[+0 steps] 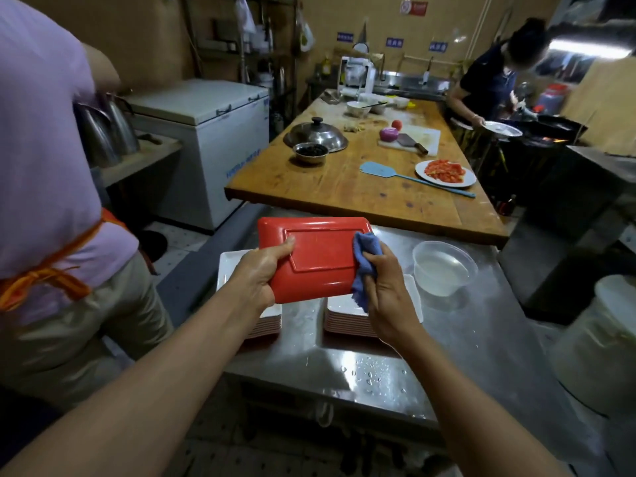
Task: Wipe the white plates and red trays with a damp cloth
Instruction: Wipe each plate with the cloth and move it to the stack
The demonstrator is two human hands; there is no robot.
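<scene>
My left grip [261, 273] clasps red tray [318, 258], underside up; right grip [385, 287] pinches blue cloth [366, 261] at its 3 o'clock edge.

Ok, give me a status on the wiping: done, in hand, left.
Done: cannot tell; neither the left stack nor the right stack on the steel counter is visibly the wiped one. In hand: the left hand grips a red tray underside up, and the right hand presses the blue cloth on its right edge. Left: this tray, and probably one stack.
</scene>
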